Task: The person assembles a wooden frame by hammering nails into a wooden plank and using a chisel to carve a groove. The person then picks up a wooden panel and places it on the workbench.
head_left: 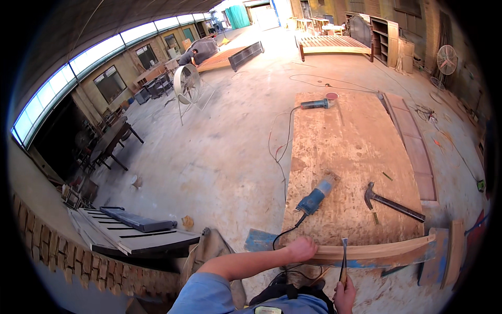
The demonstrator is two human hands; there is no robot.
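Observation:
A long pale wooden strip [374,250] lies along the near edge of the plywood-topped bench [350,141]. My left hand [302,249] is closed over its left end. Low in front of my body, my right hand [345,297] grips a chisel [344,261] by its handle, with the blade pointing up and its tip over the strip. Farther in on the bench top lie a blue power tool [312,201] with a clear front guard and a claw hammer [393,203]. Two short narrow pieces lie near the hammer.
A blue grinder [315,104] with a reddish disc lies at the bench's far left corner. Cords trail along the bench's left side. A dark panel [138,220] rests on slatted boards at left. A large fan [188,85], bed frames [334,46] and another person [188,57] are farther off.

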